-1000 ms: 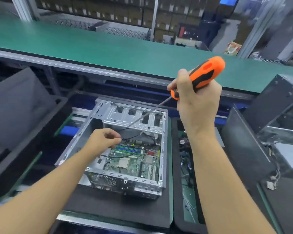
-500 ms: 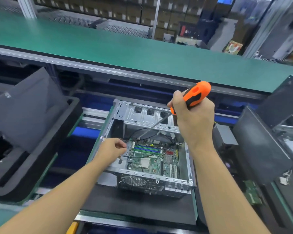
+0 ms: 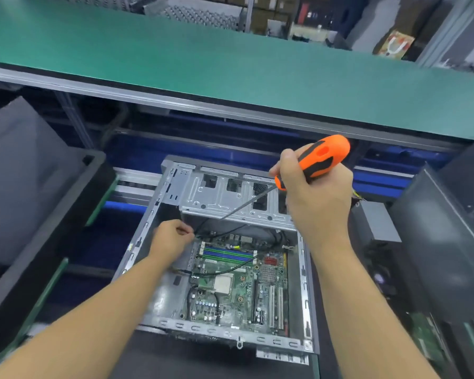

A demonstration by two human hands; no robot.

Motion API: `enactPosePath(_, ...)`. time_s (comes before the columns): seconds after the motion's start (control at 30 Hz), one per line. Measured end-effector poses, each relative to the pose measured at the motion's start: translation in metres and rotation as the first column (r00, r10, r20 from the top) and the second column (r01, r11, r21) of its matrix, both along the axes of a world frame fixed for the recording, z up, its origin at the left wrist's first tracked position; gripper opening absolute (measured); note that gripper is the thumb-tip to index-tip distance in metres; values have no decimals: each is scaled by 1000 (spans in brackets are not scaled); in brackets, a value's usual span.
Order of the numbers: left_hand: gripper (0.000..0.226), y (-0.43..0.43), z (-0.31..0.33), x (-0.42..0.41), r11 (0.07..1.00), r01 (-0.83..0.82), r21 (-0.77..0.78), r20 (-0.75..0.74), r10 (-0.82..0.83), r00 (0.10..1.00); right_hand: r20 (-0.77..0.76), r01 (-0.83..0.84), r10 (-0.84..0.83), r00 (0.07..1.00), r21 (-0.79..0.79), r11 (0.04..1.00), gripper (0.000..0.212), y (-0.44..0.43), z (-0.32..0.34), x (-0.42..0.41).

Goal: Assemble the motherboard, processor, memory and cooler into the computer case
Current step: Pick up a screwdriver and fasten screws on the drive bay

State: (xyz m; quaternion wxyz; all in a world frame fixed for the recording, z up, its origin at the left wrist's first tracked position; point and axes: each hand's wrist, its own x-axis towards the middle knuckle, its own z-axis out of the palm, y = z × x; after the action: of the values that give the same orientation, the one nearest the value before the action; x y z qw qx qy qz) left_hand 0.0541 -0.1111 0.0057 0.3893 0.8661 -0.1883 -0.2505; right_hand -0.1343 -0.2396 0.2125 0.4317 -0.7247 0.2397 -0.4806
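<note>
Motherboard (image 3: 246, 285) in case (image 3: 303, 272) — screwdriver (image 3: 318, 160) over drive cage (image 3: 225, 198) (tip perhaps at its edge).

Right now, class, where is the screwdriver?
In the head view, the right hand grips the screwdriver over the far right side of the computer case, shaft slanting down toward the left hand.

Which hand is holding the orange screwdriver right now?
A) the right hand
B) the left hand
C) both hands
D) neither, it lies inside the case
A: the right hand grips the orange screwdriver by its handle above the computer case, while the left hand sits curled lower down, at the far edge of the motherboard.
</note>
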Motion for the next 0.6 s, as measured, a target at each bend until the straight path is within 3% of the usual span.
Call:
enactPosePath(0.2,7,-25,-23,3,996,-73,50,82,68,994,11,-90,89,996,88,992,54,-29,-15,17)
enactPosePath(0.4,19,-38,-37,-4,976,-63,210,187,24,982,11,-197,196,980,96,976,46,-33,-21,26)
enactPosePath(0.6,35,-37,-50,-4,978,57,201,233,-104,967,-110,-209,212,971,44,977,50,-22,-27,29)
